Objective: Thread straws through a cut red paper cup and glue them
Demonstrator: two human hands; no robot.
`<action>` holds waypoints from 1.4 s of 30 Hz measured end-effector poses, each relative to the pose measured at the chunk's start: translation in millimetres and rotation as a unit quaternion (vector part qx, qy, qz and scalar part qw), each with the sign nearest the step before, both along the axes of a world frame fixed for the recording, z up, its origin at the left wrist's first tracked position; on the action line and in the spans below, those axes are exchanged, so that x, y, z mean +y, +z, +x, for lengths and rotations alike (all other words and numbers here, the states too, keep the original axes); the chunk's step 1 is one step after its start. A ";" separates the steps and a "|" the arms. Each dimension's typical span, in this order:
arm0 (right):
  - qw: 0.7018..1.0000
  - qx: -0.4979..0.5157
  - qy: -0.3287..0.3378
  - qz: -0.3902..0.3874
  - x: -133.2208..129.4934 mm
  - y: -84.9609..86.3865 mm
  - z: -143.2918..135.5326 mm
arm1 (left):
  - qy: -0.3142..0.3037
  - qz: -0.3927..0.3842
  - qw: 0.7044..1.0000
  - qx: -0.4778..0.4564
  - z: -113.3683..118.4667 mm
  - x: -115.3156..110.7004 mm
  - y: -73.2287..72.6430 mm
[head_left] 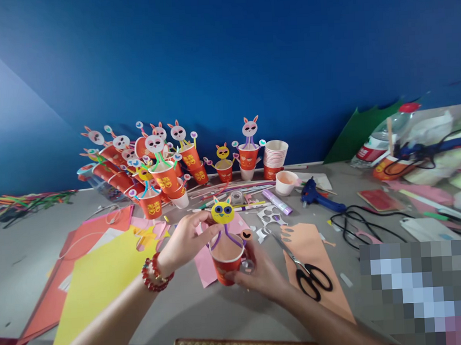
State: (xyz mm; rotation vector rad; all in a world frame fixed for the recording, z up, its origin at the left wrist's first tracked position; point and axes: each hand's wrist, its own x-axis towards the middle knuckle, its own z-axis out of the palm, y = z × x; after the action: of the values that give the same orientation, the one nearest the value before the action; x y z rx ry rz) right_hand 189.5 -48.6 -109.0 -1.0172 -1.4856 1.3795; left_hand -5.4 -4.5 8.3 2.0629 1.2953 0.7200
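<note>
Head view, two hands (189, 239) (261, 274), one held cup (228, 268)

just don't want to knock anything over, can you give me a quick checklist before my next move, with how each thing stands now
1. Red cup steadied: ok, the right hand holds its side and it looks roughly upright.
2. Yellow face standing: ok, it is above the cup on purple stems.
3. Left hand grip: cannot tell; it is beside the face, fingertips partly hidden.
4. Heart disc unobstructed: ok, it shows above the right hand.
5. Scissors set down: ok, on the orange paper.
6. Cup's surroundings free of scraps: not ok, pink paper lies close by.
</note>
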 end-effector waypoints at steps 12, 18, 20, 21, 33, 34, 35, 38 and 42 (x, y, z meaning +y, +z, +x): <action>0.997 0.056 -0.027 -0.037 -0.4 -0.6 2.1 | -0.048 -0.047 0.953 -0.295 -18.5 -1.2 -42.5; 0.997 0.081 -0.010 -0.010 3.6 11.2 5.3 | -0.120 -0.140 0.919 -0.349 -16.4 -6.1 -81.3; 0.997 0.080 0.001 0.006 4.9 14.6 6.1 | -0.102 -0.173 0.910 -0.362 -12.2 -8.5 -95.9; 0.997 0.077 0.005 0.012 5.3 15.7 6.2 | -0.088 -0.187 0.905 -0.372 -9.9 -9.7 -101.9; 0.999 0.047 0.023 0.008 4.1 19.6 4.4 | -0.115 -0.191 0.900 -0.375 -8.3 -16.5 -115.8; 0.999 0.045 0.022 0.007 4.2 19.6 4.4 | -0.129 -0.199 0.893 -0.383 -6.8 -16.9 -115.6; 0.999 0.045 0.023 0.007 4.3 19.4 4.3 | -0.138 -0.205 0.887 -0.391 -5.2 -17.4 -115.3; 0.999 0.042 0.023 0.009 4.9 17.8 3.7 | -0.139 -0.212 0.882 -0.398 -1.9 -17.9 -114.5; 0.999 0.032 0.010 0.015 6.0 17.4 3.4 | -0.122 -0.201 0.893 -0.385 -2.3 -16.7 -116.2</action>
State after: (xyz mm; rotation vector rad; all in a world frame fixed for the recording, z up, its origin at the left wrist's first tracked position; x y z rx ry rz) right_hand 192.8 -42.6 -91.6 -0.9324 -1.4683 1.3871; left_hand -7.7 -21.1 -107.9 1.3418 0.6386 0.9260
